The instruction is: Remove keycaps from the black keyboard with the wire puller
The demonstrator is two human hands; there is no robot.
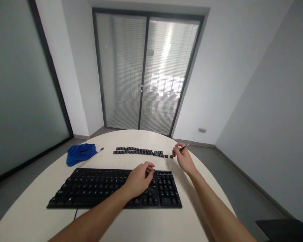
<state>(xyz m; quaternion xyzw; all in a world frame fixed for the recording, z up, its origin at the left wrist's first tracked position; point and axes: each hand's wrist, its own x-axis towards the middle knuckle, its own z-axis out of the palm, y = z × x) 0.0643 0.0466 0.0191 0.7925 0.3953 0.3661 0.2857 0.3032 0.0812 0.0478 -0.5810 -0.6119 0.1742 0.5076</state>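
Note:
My left hand (140, 178) rests over the right part of a black keyboard (98, 188), its fingers curled near the keys left of the number pad. Whether anything sits between those fingertips is hidden. In my right hand (183, 158) is a slim tool (183, 148) with a dark handle and a thin, shiny tip pointing up and to the right. The fingertips of that hand are beside the last loose keycap (171, 156) at the right end of the row. Several other black keycaps (133, 151) lie in two uneven lines behind the keyboard.
A crumpled blue cloth (80, 154) lies at the left of the round pale table (141, 222). Partly beside it is a thin stick with a dark tip (101, 149). The keyboard's cable (76, 214) runs off the front. A dark flat object (282, 230) shows at lower right.

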